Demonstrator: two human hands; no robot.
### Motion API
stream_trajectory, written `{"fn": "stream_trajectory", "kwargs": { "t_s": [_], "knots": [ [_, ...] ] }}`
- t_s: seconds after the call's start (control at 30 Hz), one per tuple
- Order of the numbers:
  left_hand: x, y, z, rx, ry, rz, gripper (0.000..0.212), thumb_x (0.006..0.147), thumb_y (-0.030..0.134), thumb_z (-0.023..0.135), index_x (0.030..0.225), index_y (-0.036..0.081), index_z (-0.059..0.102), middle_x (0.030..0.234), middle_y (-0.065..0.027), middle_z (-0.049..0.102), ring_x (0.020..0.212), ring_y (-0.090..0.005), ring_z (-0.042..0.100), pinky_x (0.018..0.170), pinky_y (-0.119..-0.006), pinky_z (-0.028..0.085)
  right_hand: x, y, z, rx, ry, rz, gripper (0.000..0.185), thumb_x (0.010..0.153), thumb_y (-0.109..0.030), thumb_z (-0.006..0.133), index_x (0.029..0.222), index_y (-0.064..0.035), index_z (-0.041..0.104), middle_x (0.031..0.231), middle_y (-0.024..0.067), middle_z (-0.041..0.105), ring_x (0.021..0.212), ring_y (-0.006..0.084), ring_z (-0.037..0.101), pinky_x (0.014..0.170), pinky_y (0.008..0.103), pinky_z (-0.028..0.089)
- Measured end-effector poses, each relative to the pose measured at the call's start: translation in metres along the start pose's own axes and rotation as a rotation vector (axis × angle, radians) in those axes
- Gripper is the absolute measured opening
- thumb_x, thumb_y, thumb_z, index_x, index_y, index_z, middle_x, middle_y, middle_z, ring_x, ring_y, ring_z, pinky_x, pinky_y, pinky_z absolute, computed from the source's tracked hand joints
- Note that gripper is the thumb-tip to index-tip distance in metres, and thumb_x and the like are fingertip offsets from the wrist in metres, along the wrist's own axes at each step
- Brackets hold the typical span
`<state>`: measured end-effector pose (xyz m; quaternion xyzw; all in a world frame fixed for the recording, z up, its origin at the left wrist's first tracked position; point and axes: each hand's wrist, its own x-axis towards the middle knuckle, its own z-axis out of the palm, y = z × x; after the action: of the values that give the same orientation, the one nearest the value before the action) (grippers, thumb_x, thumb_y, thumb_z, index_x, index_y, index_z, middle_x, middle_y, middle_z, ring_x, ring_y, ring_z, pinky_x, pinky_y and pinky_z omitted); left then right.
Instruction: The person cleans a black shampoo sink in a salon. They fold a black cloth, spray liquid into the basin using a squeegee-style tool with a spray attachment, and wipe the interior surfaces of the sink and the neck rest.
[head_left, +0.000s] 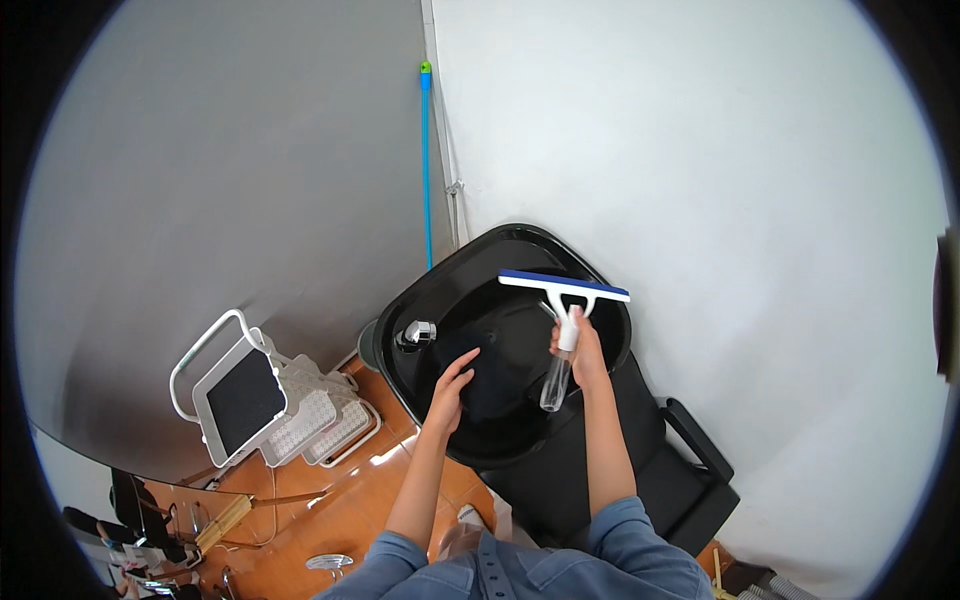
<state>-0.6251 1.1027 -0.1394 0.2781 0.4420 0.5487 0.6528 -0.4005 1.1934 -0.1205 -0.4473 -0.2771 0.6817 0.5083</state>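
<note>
My right hand (586, 352) grips a white window squeegee (564, 285) with a blue blade edge and a clear bottle for a handle. The blade points up and away from me, over the right side of a black shampoo basin (390, 330). My left hand (450, 394) is held over the basin's near left side, fingers apart, with nothing in it. Whether it touches the basin I cannot tell. A chrome faucet (417, 334) stands at the basin's left end. Part of the basin's right side is hidden behind my right hand and the squeegee.
A black salon chair (622, 450) with an armrest (697, 439) adjoins the basin at the lower right. To the left stands a white tiered trolley (247, 397) on orange floor tiles (360, 495). A blue pole (427, 180) leans in the corner between the grey wall and white wall.
</note>
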Motion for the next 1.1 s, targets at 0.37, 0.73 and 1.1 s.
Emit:
{"fn": "stream_trajectory", "kwargs": {
  "t_s": [0.37,0.73,1.1],
  "knots": [
    [-0.011,-0.015,-0.004,0.183,-0.143,0.016,0.044,0.079,0.019,0.071,0.116,0.006,0.052,0.101,-0.0009,0.054,0.096,-0.0118,0.050,0.087,-0.028,0.039,-0.040,0.061,0.105,-0.288,-0.316,-0.125,0.044,0.089,-0.012,0.056,0.127,-0.0024,0.038,0.114,0.0075,0.048,0.106,0.0153,0.048,0.089,0.0292,0.042],
    [-0.062,0.010,-0.036,0.182,-0.019,0.097,0.030,0.079,0.013,0.062,0.109,0.009,0.058,0.093,0.0036,0.049,0.084,-0.0071,0.043,0.072,-0.021,0.033,-0.091,0.098,0.090,-0.702,-0.153,-0.574,0.038,0.088,-0.017,0.056,0.123,-0.0048,0.047,0.116,0.0145,0.049,0.108,0.0270,0.049,0.093,0.0327,0.040],
    [-0.058,0.034,-0.028,-0.050,-0.147,0.015,0.032,0.084,0.020,0.060,0.112,0.010,0.050,0.126,-0.0104,0.050,0.108,-0.0221,0.053,0.086,-0.039,0.047,-0.064,0.134,0.063,0.495,-0.153,0.379,0.036,0.079,-0.026,0.056,0.105,-0.0012,0.058,0.096,0.0121,0.064,0.085,0.0278,0.063,0.083,0.0397,0.051]
  ]
}}
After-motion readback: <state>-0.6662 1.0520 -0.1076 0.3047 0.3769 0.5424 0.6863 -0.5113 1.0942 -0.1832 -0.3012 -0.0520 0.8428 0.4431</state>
